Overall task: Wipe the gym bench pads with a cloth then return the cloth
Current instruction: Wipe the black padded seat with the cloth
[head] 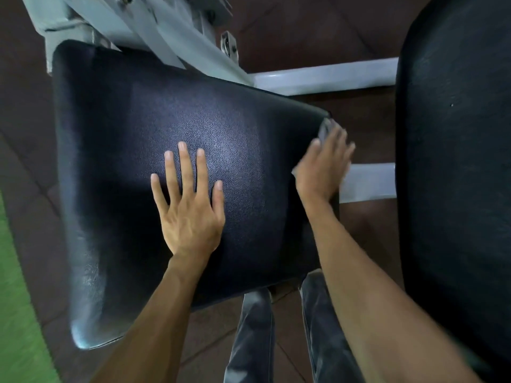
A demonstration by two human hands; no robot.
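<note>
A wide black bench pad (132,128) fills the middle of the head view. My left hand (190,200) lies flat on it, fingers spread, holding nothing. My right hand (323,164) presses on the pad's right edge, blurred by motion. A grey cloth (326,127) peeks out beyond its fingertips and is mostly hidden under the hand. A second black pad (453,161) stands along the right side of the view.
Pale grey metal frame bars (326,76) join the two pads, with more frame at the top left. Dark brown floor tiles (304,31) lie below. A green mat (16,313) lines the left edge. My legs in dark trousers (257,341) show at the bottom.
</note>
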